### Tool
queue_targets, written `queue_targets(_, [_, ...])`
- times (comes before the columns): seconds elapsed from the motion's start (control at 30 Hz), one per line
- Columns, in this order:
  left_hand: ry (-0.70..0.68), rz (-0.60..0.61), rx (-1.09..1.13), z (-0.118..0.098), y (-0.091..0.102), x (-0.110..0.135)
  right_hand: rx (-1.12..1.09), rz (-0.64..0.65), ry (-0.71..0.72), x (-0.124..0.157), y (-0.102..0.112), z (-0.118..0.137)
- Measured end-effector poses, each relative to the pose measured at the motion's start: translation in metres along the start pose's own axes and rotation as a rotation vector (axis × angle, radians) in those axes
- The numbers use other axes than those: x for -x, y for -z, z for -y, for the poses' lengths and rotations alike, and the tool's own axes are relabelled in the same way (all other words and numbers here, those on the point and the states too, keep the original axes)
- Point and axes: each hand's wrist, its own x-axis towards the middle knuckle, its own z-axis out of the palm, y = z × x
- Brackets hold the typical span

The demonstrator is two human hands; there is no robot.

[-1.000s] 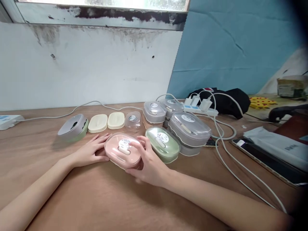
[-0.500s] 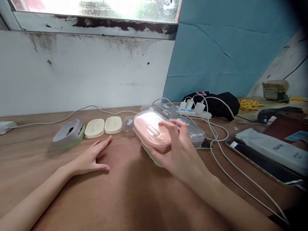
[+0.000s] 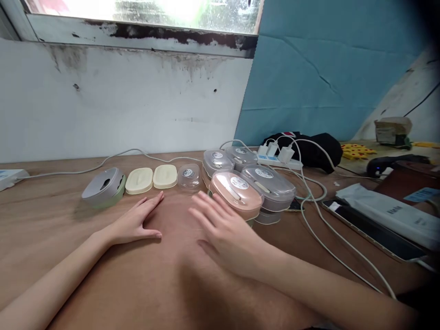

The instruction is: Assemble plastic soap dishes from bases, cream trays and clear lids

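On the desk (image 3: 137,284): left hand (image 3: 137,222) flat, fingers spread, empty; right hand (image 3: 223,229) open and empty, having just released the pink lidded box (image 3: 237,192), carried a moment ago and now stacked just beyond its fingertips, touching the grey-lidded box (image 3: 271,185).

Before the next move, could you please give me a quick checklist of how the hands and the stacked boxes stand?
1. Right hand holds nothing: ok, open, fingers spread beside the pink box.
2. Left hand empty: ok, flat on the table.
3. Pink box on the green box: ok, only a green sliver shows beneath.
4. Pink box sits level: cannot tell.
5. White cable apart from both hands: ok, it runs beyond the grey box.
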Motion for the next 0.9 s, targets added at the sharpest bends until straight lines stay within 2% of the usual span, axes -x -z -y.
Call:
queue_targets(0.07, [0.007, -0.004, -0.002, -0.002, 0.001, 0.000, -0.004, 0.130, 0.055, -0.006, -0.013, 0.003])
queue_targets(0.13, [0.016, 0.005, -0.008, -0.004, 0.002, 0.000, 0.043, 0.183, 0.000, -0.011, -0.026, 0.001])
queue_targets(0.23, [0.022, 0.019, -0.017, -0.006, 0.004, 0.000, 0.087, 0.172, -0.076, -0.018, -0.038, -0.004])
queue_targets(0.5, [0.002, 0.066, -0.122, -0.007, 0.001, -0.001, 0.035, 0.132, -0.148, -0.028, -0.051, -0.003])
queue_targets(0.67, [-0.009, 0.075, -0.175, -0.031, -0.007, 0.004, -0.273, 0.189, -0.054, -0.019, -0.058, -0.005])
queue_targets(0.8, [-0.080, 0.094, -0.136, -0.051, -0.012, 0.008, -0.340, 0.208, -0.083, -0.012, -0.057, -0.006])
queue_targets(0.9, [-0.094, 0.079, -0.090, -0.055, -0.012, 0.008, -0.362, 0.202, -0.098, -0.011, -0.057, -0.007])
